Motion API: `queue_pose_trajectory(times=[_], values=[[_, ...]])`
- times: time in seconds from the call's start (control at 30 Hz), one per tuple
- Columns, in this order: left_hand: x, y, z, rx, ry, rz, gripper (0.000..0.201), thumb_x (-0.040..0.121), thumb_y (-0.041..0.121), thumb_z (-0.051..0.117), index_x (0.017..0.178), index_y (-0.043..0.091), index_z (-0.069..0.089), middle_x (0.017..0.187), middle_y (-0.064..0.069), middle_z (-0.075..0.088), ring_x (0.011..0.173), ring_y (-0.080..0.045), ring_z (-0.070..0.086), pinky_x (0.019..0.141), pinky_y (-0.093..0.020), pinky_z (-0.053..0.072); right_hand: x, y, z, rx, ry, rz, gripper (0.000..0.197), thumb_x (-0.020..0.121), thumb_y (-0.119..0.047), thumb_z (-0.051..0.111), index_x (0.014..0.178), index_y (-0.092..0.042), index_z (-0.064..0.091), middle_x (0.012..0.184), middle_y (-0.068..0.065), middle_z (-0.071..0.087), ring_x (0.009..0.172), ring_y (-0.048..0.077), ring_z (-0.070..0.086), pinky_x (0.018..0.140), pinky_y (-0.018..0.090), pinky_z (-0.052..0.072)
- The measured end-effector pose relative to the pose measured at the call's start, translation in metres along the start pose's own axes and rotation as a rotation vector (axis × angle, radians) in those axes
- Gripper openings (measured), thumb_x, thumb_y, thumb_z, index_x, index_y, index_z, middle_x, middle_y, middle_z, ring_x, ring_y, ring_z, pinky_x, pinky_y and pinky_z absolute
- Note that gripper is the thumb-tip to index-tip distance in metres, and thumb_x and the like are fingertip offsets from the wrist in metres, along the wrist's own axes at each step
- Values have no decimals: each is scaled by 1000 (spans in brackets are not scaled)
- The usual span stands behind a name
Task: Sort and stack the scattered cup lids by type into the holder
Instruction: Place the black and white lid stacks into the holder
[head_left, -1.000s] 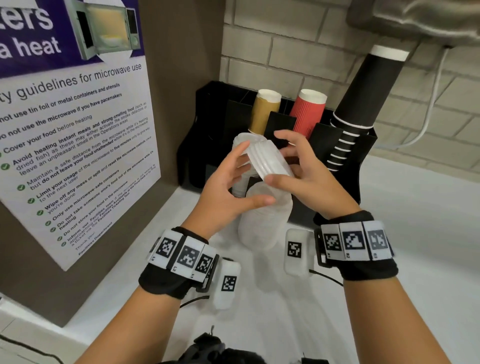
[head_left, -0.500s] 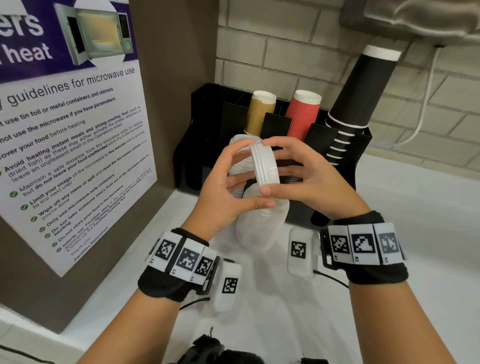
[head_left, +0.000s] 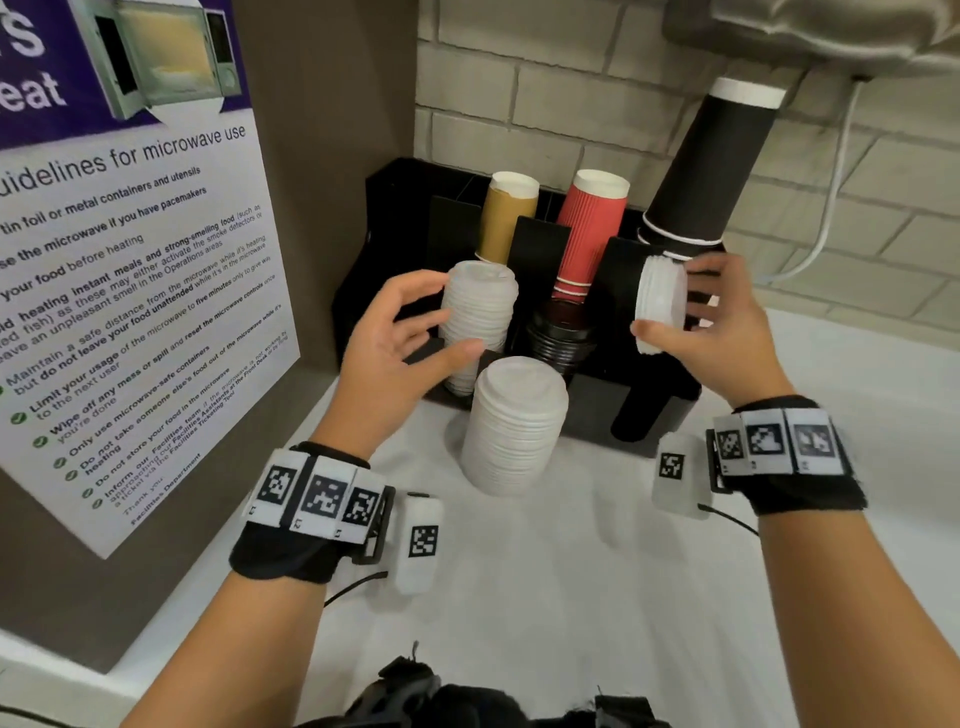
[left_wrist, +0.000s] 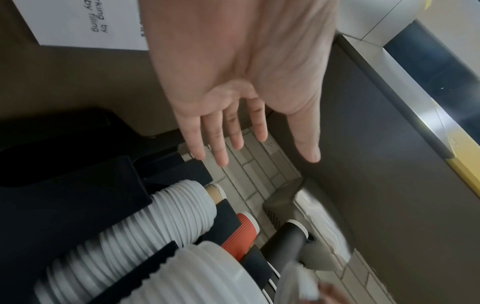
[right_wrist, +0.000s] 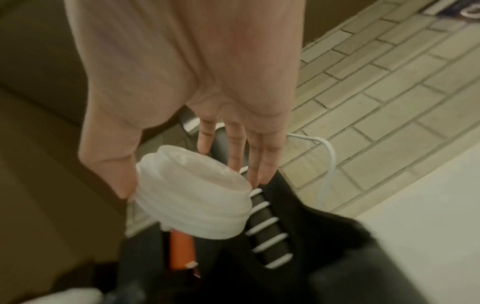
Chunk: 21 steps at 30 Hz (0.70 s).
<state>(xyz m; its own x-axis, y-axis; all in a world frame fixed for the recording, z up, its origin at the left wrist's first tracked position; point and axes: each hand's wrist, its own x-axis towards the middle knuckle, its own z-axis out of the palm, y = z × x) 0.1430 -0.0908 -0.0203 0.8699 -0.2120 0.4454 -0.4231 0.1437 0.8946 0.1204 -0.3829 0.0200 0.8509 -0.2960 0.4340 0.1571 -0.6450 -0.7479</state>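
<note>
The right hand (head_left: 727, 332) pinches a short stack of white plastic lids (head_left: 660, 301), its fingers hiding the far rim, while the left hand (head_left: 395, 343) spreads empty.

The head view is evenly and brightly lit, the white desk (head_left: 545, 597) nearly washed out with only soft shadows under the wrists, and its straight lines bow toward the frame edges from the wide lens. Both wrist views are dimmer and warmer. Motion blur smears the lid stack (right_wrist: 192, 197) and the holder (right_wrist: 298, 257) in the right wrist view.
</note>
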Motion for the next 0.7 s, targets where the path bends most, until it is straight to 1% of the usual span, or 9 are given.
queue_pose_trajectory(times=[0.07,0.13,0.2,0.27,0.33,0.43,0.53,0.6,0.7], values=[[2,-1,-2,13,23,-3,47,70,30,76,112,37,55,116,31,59,114,-5,61,100,-26,47,4,18,1,-196,-18,29,70,64,-22,85,118,-18,41,120,3,54,107,26,54,79,35,47],[3,-1,-3,31,28,1,44,72,32,74,111,36,56,112,35,60,113,-3,61,102,-31,46,6,30,5,-388,-103,26,71,63,-20,84,119,-14,41,118,8,52,105,31,52,77,37,42],[3,-1,-3,40,32,-8,42,72,31,73,111,35,57,111,34,61,112,-3,61,102,-33,47,8,36,9,-578,-229,22,71,62,-20,83,119,-14,41,119,11,50,104,34,51,80,39,40],[3,-2,-2,47,37,-16,42,71,30,73,110,34,58,114,26,61,112,-5,61,103,-33,47,10,38,14,-756,-362,23,71,63,-22,81,120,-14,41,121,10,48,105,34,51,86,42,37],[2,-2,-1,58,33,-21,41,71,31,73,110,33,58,121,16,60,113,-7,61,102,-32,48,12,38,20,-917,-473,4,71,62,-27,81,120,-15,42,120,7,49,103,31,53,84,40,32],[0,-2,-1,70,26,-26,41,72,33,73,110,31,58,127,5,58,112,-7,61,100,-28,49,11,43,30,-1111,-537,-79,70,60,-35,79,117,-16,44,111,2,52,95,26,56,81,38,28],[-1,-2,-1,79,29,-32,41,72,33,72,110,31,58,128,3,57,112,-7,61,99,-26,49,5,50,39,-1243,-593,-121,69,62,-45,74,119,-16,47,109,0,51,95,21,56,87,38,30],[-1,-1,-1,84,32,-33,40,72,33,72,110,31,58,127,4,57,111,-6,61,99,-25,49,2,52,42,-1338,-681,-110,62,68,-48,69,120,-18,52,113,-2,52,97,19,55,93,41,29],[-1,-1,-2,87,40,-36,40,72,34,72,109,31,59,126,4,58,111,-7,61,99,-27,49,0,45,41,-1405,-785,-90,37,71,-45,67,99,-21,62,105,-4,53,96,17,51,97,42,27]])
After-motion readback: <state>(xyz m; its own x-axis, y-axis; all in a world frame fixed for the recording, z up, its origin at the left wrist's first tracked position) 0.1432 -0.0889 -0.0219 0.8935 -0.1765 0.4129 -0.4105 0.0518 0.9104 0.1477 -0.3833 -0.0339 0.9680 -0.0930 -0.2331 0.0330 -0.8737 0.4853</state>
